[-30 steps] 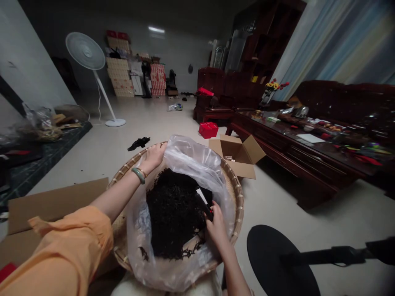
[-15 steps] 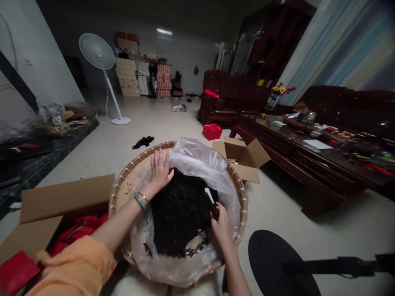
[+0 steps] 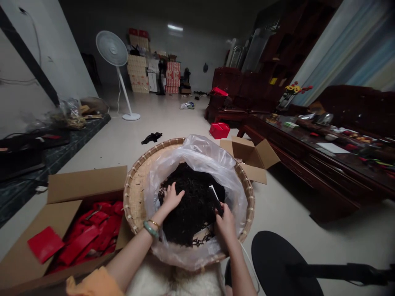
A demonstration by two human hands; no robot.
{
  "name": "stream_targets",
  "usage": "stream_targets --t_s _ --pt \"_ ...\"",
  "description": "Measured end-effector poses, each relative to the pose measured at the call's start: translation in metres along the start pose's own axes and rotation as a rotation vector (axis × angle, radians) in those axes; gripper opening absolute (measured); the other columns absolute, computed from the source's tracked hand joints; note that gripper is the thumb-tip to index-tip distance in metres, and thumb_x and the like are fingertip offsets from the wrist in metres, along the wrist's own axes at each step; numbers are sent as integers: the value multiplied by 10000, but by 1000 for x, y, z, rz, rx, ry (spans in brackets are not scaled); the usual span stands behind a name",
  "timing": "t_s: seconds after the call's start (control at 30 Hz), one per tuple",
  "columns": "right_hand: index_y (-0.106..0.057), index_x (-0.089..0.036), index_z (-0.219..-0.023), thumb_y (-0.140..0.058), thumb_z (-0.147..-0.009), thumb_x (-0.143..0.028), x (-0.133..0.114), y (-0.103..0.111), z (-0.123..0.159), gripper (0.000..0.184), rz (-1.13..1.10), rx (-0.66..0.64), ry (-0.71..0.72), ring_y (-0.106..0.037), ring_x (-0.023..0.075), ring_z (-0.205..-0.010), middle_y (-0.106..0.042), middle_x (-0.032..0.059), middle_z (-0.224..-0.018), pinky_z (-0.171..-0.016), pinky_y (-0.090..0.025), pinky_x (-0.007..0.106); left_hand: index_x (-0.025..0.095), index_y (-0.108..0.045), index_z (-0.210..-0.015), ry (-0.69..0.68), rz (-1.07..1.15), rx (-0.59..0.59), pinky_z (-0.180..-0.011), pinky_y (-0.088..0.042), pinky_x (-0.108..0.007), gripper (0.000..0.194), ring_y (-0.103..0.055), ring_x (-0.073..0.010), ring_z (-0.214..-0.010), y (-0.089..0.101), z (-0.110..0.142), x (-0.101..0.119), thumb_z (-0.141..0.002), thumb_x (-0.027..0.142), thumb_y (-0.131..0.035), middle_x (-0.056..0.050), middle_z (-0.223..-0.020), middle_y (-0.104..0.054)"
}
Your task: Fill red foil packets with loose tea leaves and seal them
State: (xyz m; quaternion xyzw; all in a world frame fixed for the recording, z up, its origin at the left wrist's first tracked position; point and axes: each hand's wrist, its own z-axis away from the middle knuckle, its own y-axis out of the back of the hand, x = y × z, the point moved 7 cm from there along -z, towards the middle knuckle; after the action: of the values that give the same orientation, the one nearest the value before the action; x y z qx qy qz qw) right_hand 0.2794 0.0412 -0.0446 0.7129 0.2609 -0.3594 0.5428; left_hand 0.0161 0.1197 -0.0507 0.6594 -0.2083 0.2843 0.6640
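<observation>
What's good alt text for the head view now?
Left hand is spread over dark shreds in translucent plastic inside a woven basket; right hand holds a slim black-and-white object. Open carton of red items at left.

Clock centred on view: white standing fan [image 3: 111, 48] at ten, on floor. Red-and-white cartons [image 3: 173, 76] at eleven, stacked near far wall. Red box [image 3: 219, 130] at two; blue-and-cream curtain [image 3: 348, 49] also at two, farther out. Dark wooden table [image 3: 296, 160] at three. Round black base [image 3: 274, 263] between four and five. Crumpled black item [image 3: 152, 138] at nine.
</observation>
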Motion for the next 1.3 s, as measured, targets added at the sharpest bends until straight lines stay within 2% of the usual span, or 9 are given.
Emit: stream_targets --t_s 0.13,0.27,0.37,0.53,0.6,0.83,1.03,1.2,1.3 --pt "-559 -154 -1026 -440 -771 -304 0 -2 2 318 -1 -8 12 -611 242 -910 -653 119 -1008 -780 -450 325 131 -353 -1337 -41 133 -57 -1066 -291 -388 587 -346 -255 -1321 -10 11 22 -812 357 -486 -187 -1409 -390" --pt "-552 -158 -972 -443 -765 -332 3 0 3 292 14 9 12 -603 248 -869 -650 118 -951 -753 -446 329 176 -397 -1319 -4 14 26 -1077 -226 -498 569 -210 -326 -1371 -6 36 18 -788 329 -530 -177 -1463 -298" --pt "-548 -168 -912 -450 -767 -377 5 0 4 273 24 8 1 -598 244 -791 -646 101 -863 -704 -442 324 190 -462 -1270 -114 -12 100 -1082 -225 -508 493 -196 -334 -1371 4 56 19 -788 272 -526 -152 -1462 -296" --pt "-561 -174 -913 -473 -757 -429 10 -4 6 311 41 -17 -69 -588 230 -662 -645 66 -737 -614 -421 306 206 -568 -1137 -269 97 99 -937 -448 -377 396 -547 -209 -1048 14 75 27 -785 103 -418 -103 -1079 -559" --pt "-568 -168 -936 -484 -754 -450 10 -6 6 346 22 -27 -78 -595 230 -671 -654 70 -748 -621 -424 306 214 -599 -1092 -295 89 70 -880 -478 -340 453 -569 -182 -933 12 76 32 -754 26 -362 -80 -953 -571" --pt "-588 -148 -1049 -531 -726 -578 10 -1 5 542 -22 28 -111 -613 250 -787 -675 110 -904 -684 -438 313 198 -505 -1256 -197 -114 185 -1077 -228 -537 501 -250 -332 -1319 4 69 33 -758 143 -488 -131 -1372 -394" --pt "-564 -109 -1149 -430 -790 -605 17 1 5 627 4 67 -151 -586 289 -961 -650 167 -1029 -794 -422 337 185 -504 -1257 -227 -72 151 -1044 -293 -483 474 -359 -292 -1256 -3 69 24 -783 178 -499 -144 -1360 -418" --pt "-518 -63 -1213 -379 -828 -548 17 -4 4 635 139 34 -101 -546 307 -1057 -591 210 -1142 -863 -408 371 193 -639 -1021 -276 80 403 -895 -416 -414 263 -514 -233 -1010 26 77 37 -809 140 -493 -105 -1040 -589" --pt "-509 -72 -1224 -372 -842 -509 13 -5 4 597 180 25 -54 -540 305 -1070 -589 204 -1133 -876 -408 375 200 -661 -857 -369 253 432 -771 -443 -350 155 -546 -178 -782 47 82 61 -831 173 -511 -40 -763 -619"
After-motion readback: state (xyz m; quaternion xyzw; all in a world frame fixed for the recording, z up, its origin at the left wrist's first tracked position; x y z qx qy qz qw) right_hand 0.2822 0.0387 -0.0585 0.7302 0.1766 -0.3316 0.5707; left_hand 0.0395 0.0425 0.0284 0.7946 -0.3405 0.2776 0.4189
